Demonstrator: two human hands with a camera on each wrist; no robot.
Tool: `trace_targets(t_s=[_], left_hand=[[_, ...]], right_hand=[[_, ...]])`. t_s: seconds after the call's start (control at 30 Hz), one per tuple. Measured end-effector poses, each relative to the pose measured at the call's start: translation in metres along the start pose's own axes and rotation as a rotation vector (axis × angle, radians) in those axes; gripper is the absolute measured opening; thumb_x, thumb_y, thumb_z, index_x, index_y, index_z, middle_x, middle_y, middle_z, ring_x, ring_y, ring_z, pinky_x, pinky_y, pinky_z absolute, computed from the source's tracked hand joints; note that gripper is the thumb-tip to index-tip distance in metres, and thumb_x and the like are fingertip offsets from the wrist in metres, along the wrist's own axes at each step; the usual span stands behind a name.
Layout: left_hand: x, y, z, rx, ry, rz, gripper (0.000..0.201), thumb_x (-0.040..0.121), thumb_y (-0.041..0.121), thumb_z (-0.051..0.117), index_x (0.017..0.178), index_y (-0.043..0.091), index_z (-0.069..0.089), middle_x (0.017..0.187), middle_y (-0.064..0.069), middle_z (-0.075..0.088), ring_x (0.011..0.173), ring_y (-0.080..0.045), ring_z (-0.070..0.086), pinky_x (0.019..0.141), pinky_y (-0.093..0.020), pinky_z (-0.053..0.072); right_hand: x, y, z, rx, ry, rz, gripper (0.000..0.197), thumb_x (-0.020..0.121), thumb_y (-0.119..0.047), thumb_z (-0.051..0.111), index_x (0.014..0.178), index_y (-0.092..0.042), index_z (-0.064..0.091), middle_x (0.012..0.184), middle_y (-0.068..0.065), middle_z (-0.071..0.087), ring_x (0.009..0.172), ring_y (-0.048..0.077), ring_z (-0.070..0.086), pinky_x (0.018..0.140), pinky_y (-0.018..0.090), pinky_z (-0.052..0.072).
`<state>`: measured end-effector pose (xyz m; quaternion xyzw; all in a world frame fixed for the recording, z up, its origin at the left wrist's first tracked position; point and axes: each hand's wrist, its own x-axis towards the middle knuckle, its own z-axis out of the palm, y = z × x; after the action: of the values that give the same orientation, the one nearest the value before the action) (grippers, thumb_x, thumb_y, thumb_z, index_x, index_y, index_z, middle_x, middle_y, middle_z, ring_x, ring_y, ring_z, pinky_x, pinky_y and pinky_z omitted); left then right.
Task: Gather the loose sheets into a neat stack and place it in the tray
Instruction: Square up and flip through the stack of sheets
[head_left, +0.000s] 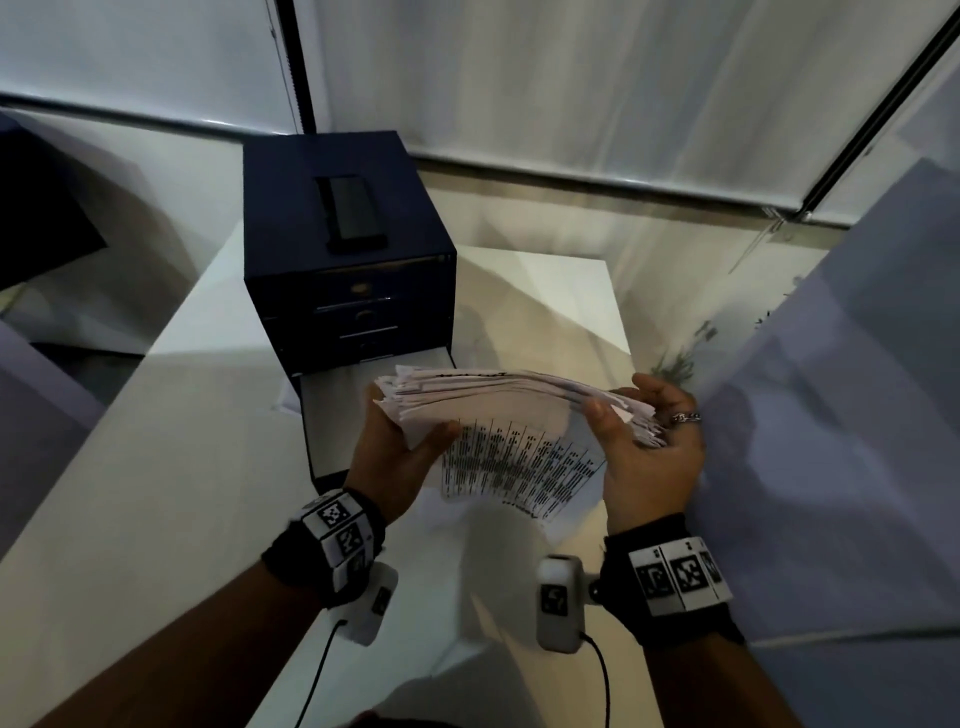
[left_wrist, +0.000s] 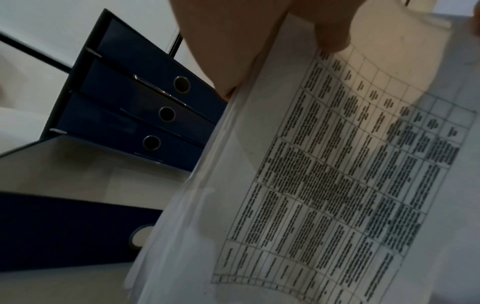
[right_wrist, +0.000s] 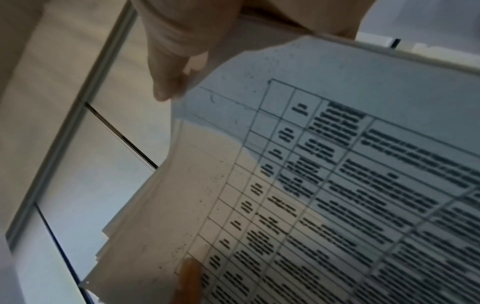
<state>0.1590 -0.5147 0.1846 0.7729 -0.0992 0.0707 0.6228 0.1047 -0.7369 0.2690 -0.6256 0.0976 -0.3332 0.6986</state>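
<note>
A thick stack of white sheets (head_left: 498, 410) printed with tables hangs in the air above the white table, bowed upward in the middle. My left hand (head_left: 402, 441) grips its left end, thumb on the printed face. My right hand (head_left: 639, 431) grips its right end, where the sheet edges are uneven. The wrist views show the printed face of the stack (left_wrist: 324, 174) (right_wrist: 337, 195) close up. Just behind and left of the stack, the lowest drawer (head_left: 332, 415) of a dark blue drawer unit is pulled out; its pale floor shows in the left wrist view as the drawer (left_wrist: 78, 170).
The dark blue drawer unit (head_left: 343, 218) stands at the back of the white table (head_left: 156, 467), with a dark phone-like slab (head_left: 353, 213) on top. White blinds and a window sill lie beyond. A pale panel (head_left: 857, 415) rises close on the right.
</note>
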Motion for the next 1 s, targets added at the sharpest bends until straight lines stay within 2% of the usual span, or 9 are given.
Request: trace_targets(t_s=[0.1,0.17,0.23,0.43,0.53,0.67,0.77,0.9,1.0], left_hand=[[0.0,0.013,-0.003,-0.117,-0.002,-0.015,0.059,0.074,0.057,0.074,0.116,0.017,0.065,0.115,-0.008,0.067,0.108,-0.014,0.066,0.09,-0.028,0.055],[-0.002,0.024,-0.005,-0.185,-0.024,-0.021,0.033,0.073,0.041,0.077,0.105,0.04,0.07,0.107,0.003,0.073,0.102,-0.007,0.068,0.085,-0.022,0.056],[-0.001,0.03,-0.004,-0.181,-0.07,-0.004,0.034,0.073,0.026,0.075,0.096,0.05,0.07,0.1,0.018,0.074,0.097,0.0,0.069,0.082,-0.018,0.056],[0.006,0.031,0.0,-0.282,-0.116,0.034,0.041,0.074,0.013,0.078,0.099,0.046,0.072,0.104,0.012,0.074,0.1,-0.008,0.07,0.082,-0.02,0.055],[0.008,0.03,0.002,-0.305,-0.097,0.016,0.035,0.073,0.026,0.081,0.101,0.044,0.071,0.107,0.01,0.074,0.102,-0.01,0.069,0.083,-0.022,0.056],[0.01,0.026,0.004,-0.315,-0.104,-0.015,0.033,0.076,0.013,0.077,0.105,0.027,0.071,0.105,0.008,0.075,0.1,-0.011,0.07,0.081,-0.021,0.056],[0.01,0.027,0.005,-0.299,-0.093,-0.01,0.032,0.073,0.025,0.081,0.104,0.03,0.072,0.103,0.01,0.075,0.097,-0.008,0.071,0.079,-0.019,0.055],[0.008,0.033,0.003,-0.327,-0.073,-0.021,0.032,0.065,0.046,0.08,0.097,0.042,0.074,0.098,0.015,0.075,0.093,-0.003,0.071,0.077,-0.015,0.055],[0.008,0.031,0.003,-0.312,-0.094,-0.029,0.034,0.067,0.034,0.082,0.1,0.033,0.071,0.098,0.018,0.075,0.094,-0.002,0.07,0.077,-0.014,0.055]], right_hand=[[0.001,-0.006,0.004,-0.044,-0.02,-0.13,0.024,0.071,-0.01,0.079,0.087,0.0,0.064,0.088,0.014,0.066,0.083,0.015,0.064,0.073,0.026,0.053],[0.001,-0.006,0.004,-0.07,-0.097,-0.19,0.012,0.077,0.0,0.074,0.082,0.001,0.064,0.09,0.019,0.065,0.086,0.022,0.063,0.075,0.03,0.053],[0.003,-0.006,0.0,-0.095,-0.096,-0.176,0.01,0.08,0.005,0.07,0.081,-0.001,0.062,0.092,0.019,0.064,0.087,0.021,0.063,0.075,0.027,0.054],[0.004,-0.006,-0.008,-0.125,0.01,-0.097,0.006,0.088,0.002,0.063,0.083,0.002,0.065,0.091,0.01,0.068,0.09,0.015,0.066,0.078,0.019,0.052],[0.005,-0.007,-0.014,-0.157,-0.014,-0.1,0.012,0.092,0.001,0.057,0.086,0.008,0.065,0.094,0.014,0.069,0.088,0.011,0.065,0.077,0.014,0.05],[0.004,-0.011,-0.014,-0.149,0.004,-0.083,0.008,0.088,-0.008,0.063,0.093,-0.003,0.067,0.097,0.009,0.069,0.09,0.009,0.066,0.077,0.016,0.051],[0.005,-0.013,-0.008,-0.251,-0.119,-0.162,0.024,0.08,-0.023,0.072,0.099,-0.008,0.068,0.106,0.013,0.067,0.098,0.018,0.066,0.079,0.022,0.055],[0.008,-0.012,0.002,-0.36,-0.109,-0.156,0.015,0.081,-0.013,0.076,0.093,-0.006,0.07,0.105,0.007,0.068,0.093,0.019,0.068,0.075,0.027,0.057],[0.01,-0.014,0.005,-0.333,-0.072,-0.081,0.004,0.083,-0.003,0.071,0.086,-0.002,0.068,0.098,0.004,0.068,0.084,0.009,0.068,0.072,0.019,0.054]])
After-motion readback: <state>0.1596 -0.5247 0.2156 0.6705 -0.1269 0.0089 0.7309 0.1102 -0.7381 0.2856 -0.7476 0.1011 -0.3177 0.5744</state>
